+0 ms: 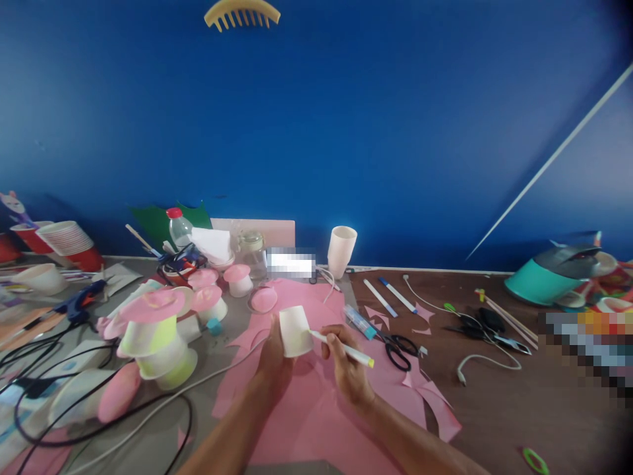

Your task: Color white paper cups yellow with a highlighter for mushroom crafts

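Held cup (295,332): smooth, matt paper

No text, label, brand, number or sign can be read on any item in this view.

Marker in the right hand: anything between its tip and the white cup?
Nothing visible: the marker, in the right hand, has its tip at the right side of the white cup, which the left hand holds; whether tip touches cup is unclear.
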A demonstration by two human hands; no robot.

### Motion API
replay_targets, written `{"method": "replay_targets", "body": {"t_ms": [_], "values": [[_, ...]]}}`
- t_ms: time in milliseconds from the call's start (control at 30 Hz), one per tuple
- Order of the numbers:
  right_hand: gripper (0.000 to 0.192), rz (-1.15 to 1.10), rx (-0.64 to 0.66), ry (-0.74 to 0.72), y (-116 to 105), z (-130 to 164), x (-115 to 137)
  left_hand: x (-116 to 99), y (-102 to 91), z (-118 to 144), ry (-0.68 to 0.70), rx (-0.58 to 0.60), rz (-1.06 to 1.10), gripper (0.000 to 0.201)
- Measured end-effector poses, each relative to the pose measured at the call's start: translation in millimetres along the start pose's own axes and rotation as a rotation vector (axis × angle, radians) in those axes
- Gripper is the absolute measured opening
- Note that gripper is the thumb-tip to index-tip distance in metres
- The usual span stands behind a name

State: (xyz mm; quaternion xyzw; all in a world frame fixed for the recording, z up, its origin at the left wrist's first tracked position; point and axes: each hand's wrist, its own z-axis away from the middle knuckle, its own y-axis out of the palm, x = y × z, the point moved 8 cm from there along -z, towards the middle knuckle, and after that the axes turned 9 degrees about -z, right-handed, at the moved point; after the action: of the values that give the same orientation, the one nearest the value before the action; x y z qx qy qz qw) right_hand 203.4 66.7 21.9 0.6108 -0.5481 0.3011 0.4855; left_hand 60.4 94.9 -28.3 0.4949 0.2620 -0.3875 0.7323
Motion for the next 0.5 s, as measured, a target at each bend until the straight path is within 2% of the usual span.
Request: {"method": "replay_targets", "body": {"t_ms": [200,400,500], "values": [[0.035,-0.009,0.013,0.019,2.0,2.7,-1.7,1.2,-1.4,-4.1,0.005,0.019,0.011,0.043],[0.032,-0.021,0.045,0.009,9.5,10.2,4.4,-8.0,8.2,1.6,0.061,0.060,0.018,0.035],[0.033,0.031,0.078,-0.016,13.7,13.6,8.7,-11.2,5.8,7.1,0.068,0.002,0.004,0.029]]}}
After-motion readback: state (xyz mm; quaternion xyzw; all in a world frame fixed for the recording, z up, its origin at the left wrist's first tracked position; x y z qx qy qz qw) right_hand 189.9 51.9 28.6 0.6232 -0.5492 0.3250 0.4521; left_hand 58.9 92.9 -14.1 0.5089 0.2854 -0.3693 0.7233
